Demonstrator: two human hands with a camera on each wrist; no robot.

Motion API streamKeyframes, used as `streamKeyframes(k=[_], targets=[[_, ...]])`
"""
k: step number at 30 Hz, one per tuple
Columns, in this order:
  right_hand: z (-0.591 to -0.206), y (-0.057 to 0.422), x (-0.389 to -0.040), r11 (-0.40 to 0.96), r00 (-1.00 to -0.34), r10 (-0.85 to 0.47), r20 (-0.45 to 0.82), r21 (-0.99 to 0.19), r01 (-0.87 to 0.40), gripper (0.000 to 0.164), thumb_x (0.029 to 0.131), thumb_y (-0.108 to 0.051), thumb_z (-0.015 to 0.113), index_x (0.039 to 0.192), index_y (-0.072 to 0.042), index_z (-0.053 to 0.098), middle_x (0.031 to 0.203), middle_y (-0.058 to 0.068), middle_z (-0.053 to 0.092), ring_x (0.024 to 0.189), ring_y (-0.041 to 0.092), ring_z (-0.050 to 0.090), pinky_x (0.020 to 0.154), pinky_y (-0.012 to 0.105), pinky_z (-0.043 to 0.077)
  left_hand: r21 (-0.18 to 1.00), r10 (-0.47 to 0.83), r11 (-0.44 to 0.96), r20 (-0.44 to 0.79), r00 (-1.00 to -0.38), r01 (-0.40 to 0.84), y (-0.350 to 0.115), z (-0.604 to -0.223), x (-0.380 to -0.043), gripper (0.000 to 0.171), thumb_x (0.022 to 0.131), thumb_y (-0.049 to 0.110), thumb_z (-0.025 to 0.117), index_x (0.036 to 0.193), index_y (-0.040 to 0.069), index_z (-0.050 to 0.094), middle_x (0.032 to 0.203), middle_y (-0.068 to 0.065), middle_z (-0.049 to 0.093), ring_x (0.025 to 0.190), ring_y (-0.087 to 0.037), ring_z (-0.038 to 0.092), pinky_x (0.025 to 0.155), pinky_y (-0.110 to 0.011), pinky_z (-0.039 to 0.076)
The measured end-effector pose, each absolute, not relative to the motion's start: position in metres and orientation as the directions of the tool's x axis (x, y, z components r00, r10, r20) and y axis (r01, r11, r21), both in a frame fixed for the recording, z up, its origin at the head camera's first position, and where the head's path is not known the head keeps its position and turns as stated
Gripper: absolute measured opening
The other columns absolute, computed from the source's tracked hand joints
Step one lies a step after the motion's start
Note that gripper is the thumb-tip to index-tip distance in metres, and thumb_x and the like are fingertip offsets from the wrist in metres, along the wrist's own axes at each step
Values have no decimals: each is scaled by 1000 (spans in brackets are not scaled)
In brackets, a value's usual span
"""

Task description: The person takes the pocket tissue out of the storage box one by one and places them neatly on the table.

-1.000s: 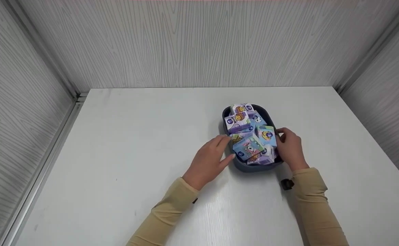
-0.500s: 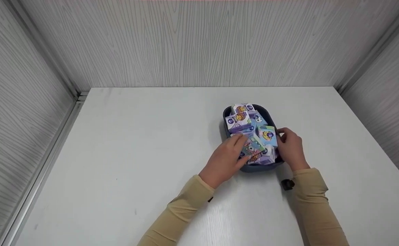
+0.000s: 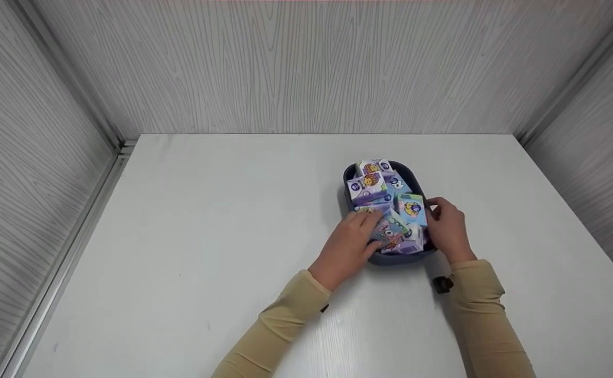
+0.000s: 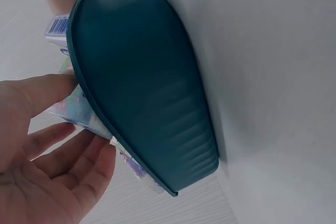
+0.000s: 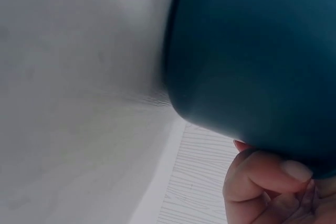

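A dark blue-green plastic basket (image 3: 401, 259) stands on the table, heaped with several small printed cardboard boxes. My left hand (image 3: 345, 247) reaches over its near left rim and pinches a blue box (image 3: 393, 231) with a cartoon picture, lying on top of the heap. In the left wrist view, the thumb lies on one side of that box (image 4: 79, 109) and the fingers on the other, right at the rim. On the far side my right hand (image 3: 448, 228) grips the basket's right rim; the right wrist view shows its thumb bent against the wall (image 5: 252, 51).
White-and-purple boxes (image 3: 366, 188) and a light blue box (image 3: 411, 209) fill the basket around the pinched one. The white table (image 3: 206, 220) is enclosed by wood-grain panels (image 3: 306, 68) at the back and sides. A small black object (image 3: 442, 284) shows beside the right sleeve.
My left hand has moved right from the basket's left rim onto the blue box and taken hold of it. The right hand and basket have hardly moved.
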State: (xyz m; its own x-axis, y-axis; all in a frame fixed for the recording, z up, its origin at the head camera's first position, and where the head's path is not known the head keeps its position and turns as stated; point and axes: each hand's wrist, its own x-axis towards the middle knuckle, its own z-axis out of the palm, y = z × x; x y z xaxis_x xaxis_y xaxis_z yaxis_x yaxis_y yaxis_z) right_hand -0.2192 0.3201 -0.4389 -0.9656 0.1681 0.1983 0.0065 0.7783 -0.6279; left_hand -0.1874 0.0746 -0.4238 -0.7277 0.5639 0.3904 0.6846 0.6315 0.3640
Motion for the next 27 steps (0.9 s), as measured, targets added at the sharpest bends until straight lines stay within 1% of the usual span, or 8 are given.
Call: streamKeyframes(k=[3, 7, 11, 13, 16, 18, 23, 27], targets=[[-439, 320, -219, 778, -965, 170, 197, -628, 9, 29, 97, -13, 52, 119, 6, 58, 82, 15, 58, 69, 23, 50, 62, 34, 41, 383, 560, 628, 382, -735, 677, 75, -424, -187, 58, 90, 21, 69, 140, 6, 44, 129, -10, 52, 117, -21, 51, 99, -31, 41], [-440, 321, -220, 776, -968, 176, 181, -630, 24, 30, 97, -15, 52, 120, 5, 57, 84, 15, 58, 71, 24, 50, 63, 34, 42, 419, 568, 597, 382, -729, 684, 76, -424, -186, 57, 91, 17, 67, 141, 8, 42, 126, -8, 48, 110, -16, 55, 93, -26, 46], [-440, 322, -219, 770, -971, 175, 160, -637, 34, 31, 98, -15, 51, 122, 4, 56, 87, 16, 57, 74, 25, 51, 64, 35, 42, 441, 584, 555, 397, -708, 705, 75, -423, -185, 56, 91, 11, 65, 142, 12, 41, 121, -6, 46, 102, -12, 53, 87, -22, 47], [-440, 322, -219, 765, -973, 176, 147, -642, 41, 32, 98, -15, 50, 123, 4, 56, 88, 16, 57, 76, 25, 51, 65, 35, 42, 463, 580, 537, 405, -707, 705, 73, -421, -185, 56, 91, 9, 65, 141, 12, 42, 118, -6, 46, 99, -11, 52, 86, -21, 47], [-439, 322, -218, 761, -974, 178, 136, -647, 49, 32, 98, -15, 50, 123, 3, 55, 89, 16, 56, 77, 25, 51, 65, 35, 42, 496, 562, 516, 420, -713, 698, 69, -419, -186, 55, 90, 8, 64, 141, 11, 43, 117, -5, 46, 96, -10, 50, 84, -20, 46], [-439, 322, -218, 762, -975, 180, 133, -645, 53, 32, 98, -15, 50, 123, 3, 55, 89, 16, 57, 76, 25, 51, 65, 35, 42, 514, 550, 499, 434, -714, 698, 66, -418, -186, 55, 89, 8, 65, 140, 9, 44, 118, -5, 45, 98, -9, 50, 85, -19, 46], [-438, 322, -218, 762, -975, 175, 133, -645, 49, 32, 98, -16, 49, 123, 3, 55, 89, 16, 57, 75, 25, 51, 63, 35, 43, 525, 527, 450, 497, -690, 722, 56, -415, -188, 53, 88, 8, 65, 138, 5, 46, 116, -6, 44, 100, -9, 49, 88, -18, 44], [-438, 322, -218, 767, -974, 166, 157, -641, 27, 31, 98, -15, 50, 122, 4, 56, 85, 16, 58, 72, 25, 52, 62, 35, 43, 470, 480, 489, 559, -676, 735, 34, -415, -190, 50, 87, 6, 63, 135, 0, 49, 113, -8, 48, 98, -13, 50, 85, -21, 46]])
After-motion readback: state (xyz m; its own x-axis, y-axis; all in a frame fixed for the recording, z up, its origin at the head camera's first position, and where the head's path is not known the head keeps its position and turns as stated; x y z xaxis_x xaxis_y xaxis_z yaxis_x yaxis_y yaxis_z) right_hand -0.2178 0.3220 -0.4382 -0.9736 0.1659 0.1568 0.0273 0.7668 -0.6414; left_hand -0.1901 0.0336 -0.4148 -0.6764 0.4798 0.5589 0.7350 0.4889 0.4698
